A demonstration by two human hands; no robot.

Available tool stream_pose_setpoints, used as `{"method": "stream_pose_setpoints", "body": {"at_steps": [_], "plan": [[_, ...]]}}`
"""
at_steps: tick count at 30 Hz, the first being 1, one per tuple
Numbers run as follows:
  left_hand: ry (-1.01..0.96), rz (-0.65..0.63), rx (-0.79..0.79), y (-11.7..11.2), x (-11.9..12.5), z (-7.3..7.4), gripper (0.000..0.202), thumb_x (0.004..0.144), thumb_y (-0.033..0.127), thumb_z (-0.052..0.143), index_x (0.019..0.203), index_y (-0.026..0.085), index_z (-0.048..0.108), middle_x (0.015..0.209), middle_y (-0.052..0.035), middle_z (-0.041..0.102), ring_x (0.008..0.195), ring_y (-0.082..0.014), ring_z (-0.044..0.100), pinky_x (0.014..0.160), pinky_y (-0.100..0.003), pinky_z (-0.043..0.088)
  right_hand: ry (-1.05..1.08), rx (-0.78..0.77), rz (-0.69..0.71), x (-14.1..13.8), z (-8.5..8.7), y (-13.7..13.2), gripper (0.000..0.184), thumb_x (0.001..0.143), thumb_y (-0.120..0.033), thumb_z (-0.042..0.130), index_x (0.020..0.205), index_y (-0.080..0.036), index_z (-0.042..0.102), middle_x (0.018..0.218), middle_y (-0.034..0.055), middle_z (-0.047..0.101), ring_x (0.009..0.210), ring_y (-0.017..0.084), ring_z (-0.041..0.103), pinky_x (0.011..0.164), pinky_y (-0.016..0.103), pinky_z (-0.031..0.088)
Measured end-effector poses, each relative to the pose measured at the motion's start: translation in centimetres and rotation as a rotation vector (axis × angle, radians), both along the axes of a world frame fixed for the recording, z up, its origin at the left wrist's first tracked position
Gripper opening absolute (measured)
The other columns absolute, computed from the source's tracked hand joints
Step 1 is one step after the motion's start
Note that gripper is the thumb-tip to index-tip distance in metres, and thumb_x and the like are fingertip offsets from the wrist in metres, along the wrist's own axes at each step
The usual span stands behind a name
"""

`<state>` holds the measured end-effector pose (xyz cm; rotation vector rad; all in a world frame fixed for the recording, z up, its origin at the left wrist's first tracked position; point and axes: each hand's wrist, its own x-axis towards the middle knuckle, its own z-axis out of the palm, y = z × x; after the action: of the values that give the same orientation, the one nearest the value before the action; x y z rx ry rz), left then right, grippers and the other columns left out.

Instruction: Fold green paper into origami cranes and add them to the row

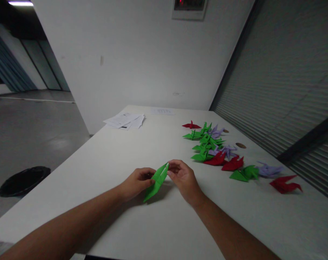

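A folded green paper piece [157, 181], long and pointed, is held just above the white table [106, 162] between both my hands. My left hand [136, 183] pinches its left side with curled fingers. My right hand [183, 177] pinches the upper tip between thumb and fingers. Both forearms reach in from the bottom of the view.
Several finished paper cranes in green, red and lilac [212, 146] lie in a row along the table's right side, the nearest a red crane [285, 184]. White sheets [125, 120] lie at the far end. A black round bin [23, 180] stands on the floor left.
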<state>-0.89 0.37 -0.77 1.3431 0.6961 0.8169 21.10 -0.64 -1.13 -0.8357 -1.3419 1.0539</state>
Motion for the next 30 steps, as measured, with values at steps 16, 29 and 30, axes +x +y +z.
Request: {"method": "stream_pose_setpoints", "body": {"at_steps": [16,29,30], "plan": [[0.118,0.002,0.06,-0.3,-0.5,0.7,0.029,0.084,0.036,0.073,0.105,0.016,0.079,0.088,-0.0054,0.072,0.073,-0.0158,0.057,0.067,-0.027,0.042,-0.013,-0.131,0.074,0.6,1.6,-0.5,0.024,0.083,-0.041,0.076,0.098,-0.022,0.072,0.083,0.0023,0.069,0.075,0.018,0.064,0.073,0.033,0.056],[0.02,0.004,-0.007,0.4,-0.6,0.0,0.024,0.078,0.034,0.081,0.09,0.016,0.071,0.078,-0.0012,0.065,0.068,-0.0123,0.055,0.062,-0.024,0.042,-0.198,-0.266,0.472,4.7,2.7,-0.2,0.033,0.081,-0.04,0.078,0.105,-0.017,0.08,0.098,0.0087,0.078,0.089,0.023,0.071,0.088,0.04,0.055],[0.039,-0.01,-0.007,0.4,-0.7,0.0,0.023,0.079,0.034,0.081,0.089,0.015,0.072,0.077,-0.0013,0.065,0.067,-0.0123,0.055,0.062,-0.024,0.041,-0.221,-0.27,0.502,4.9,2.9,-0.2,0.034,0.081,-0.04,0.079,0.107,-0.017,0.079,0.099,0.009,0.079,0.09,0.024,0.072,0.088,0.04,0.055]]}}
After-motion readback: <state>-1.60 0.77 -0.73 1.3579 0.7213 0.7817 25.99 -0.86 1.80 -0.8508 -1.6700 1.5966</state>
